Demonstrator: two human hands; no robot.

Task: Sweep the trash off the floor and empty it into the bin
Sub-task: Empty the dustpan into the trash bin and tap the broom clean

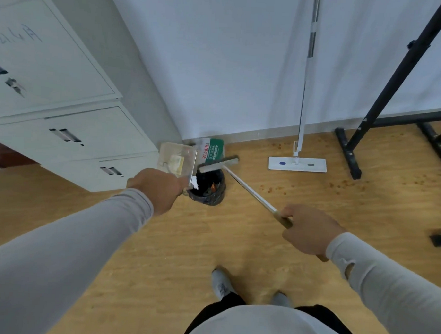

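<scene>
Head cam, looking down at wood floor, corner of room.

L hand: fist clenched on dustpan handle. Dustpan is clear/pale plastic, raised and tipped, its lip right over the bin mouth. A yellowish scrap sits inside the pan; white crumpled paper at the lip, at the bin's rim. Can't tell if it is touching the rim or in the air.

Bin: small, round, black liner, standing on floor near the wall corner, just beside the cabinet. Some trash visible inside, incl. an orange bit; rest too dark to make out.

R hand: closed around the lower end of the broom handle, fingers wrapped over it. Broom shaft runs diagonally up-left from the hand; head is above the bin, next to the pan's edge. Head looks tilted, not on the floor.

Green/white/red printed bag against the baseboard, behind bin and broom head.

Other items:
- grey-white filing cabinet at left, drawers shut
- flat mop leaning on white wall, pad flat on floor, well apart from bin
- black metal stand at right
- small reddish-brown specks scattered on floor betw. mop and stand

Person's shoes visible at bottom, grey sleeves on both arms.
</scene>
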